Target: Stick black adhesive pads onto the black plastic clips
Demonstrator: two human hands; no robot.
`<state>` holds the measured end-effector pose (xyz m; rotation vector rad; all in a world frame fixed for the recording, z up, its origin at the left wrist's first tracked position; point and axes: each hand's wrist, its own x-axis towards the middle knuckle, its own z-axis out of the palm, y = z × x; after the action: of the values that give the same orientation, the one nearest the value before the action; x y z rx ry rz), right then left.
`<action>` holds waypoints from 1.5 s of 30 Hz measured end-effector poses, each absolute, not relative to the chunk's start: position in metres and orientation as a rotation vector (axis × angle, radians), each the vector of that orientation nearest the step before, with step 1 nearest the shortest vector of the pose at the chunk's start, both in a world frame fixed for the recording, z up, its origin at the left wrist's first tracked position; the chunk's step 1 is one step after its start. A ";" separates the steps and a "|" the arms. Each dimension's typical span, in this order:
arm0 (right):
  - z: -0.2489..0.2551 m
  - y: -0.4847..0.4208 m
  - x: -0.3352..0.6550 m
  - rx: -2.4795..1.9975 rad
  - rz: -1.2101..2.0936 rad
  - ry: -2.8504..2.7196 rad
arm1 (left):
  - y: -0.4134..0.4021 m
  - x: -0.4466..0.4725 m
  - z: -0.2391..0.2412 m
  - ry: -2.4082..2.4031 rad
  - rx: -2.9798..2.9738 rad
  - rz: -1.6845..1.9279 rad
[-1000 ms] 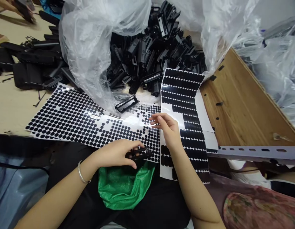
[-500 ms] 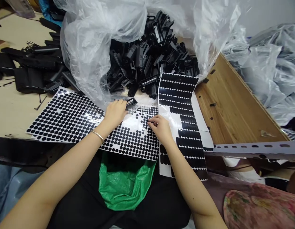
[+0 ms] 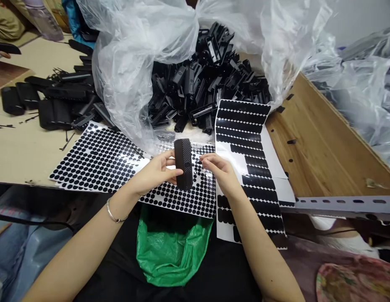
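While the left hand (image 3: 157,172) is clamping its grip on a black part (image 3: 183,163) above the dot sheet (image 3: 97,161) on the desk (image 3: 21,155), the right hand (image 3: 221,172) is pinching its fingertips together just beside it, whether on a dot being unclear. Gaps are showing in this sheet and the oblong-pad sheet (image 3: 242,126); most pads and the heap of parts (image 3: 204,84) are waiting, suggesting much left.

Bench area, remote view.
I note pale tabletop (image 3: 21,155) left, wood board (image 3: 320,147) right w/ slotted metal rail (image 3: 339,203); grey wall (image 3: 355,16) behind.
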<state>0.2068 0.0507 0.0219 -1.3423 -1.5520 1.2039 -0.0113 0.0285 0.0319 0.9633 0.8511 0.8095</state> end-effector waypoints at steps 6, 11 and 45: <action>0.042 0.028 0.186 -1.125 1.446 -1.369 | 0.032 -0.009 0.030 0.840 0.971 0.794; 0.042 0.028 0.178 -1.156 1.315 -1.442 | 0.031 -0.008 0.029 0.862 0.954 0.815; 0.030 0.030 0.164 -1.134 1.291 -1.164 | 0.029 -0.012 0.031 0.920 1.069 0.837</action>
<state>0.1638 0.0301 0.0301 -1.1340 -1.1645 1.2910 -0.0121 0.0288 0.0309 1.0690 0.9204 0.8374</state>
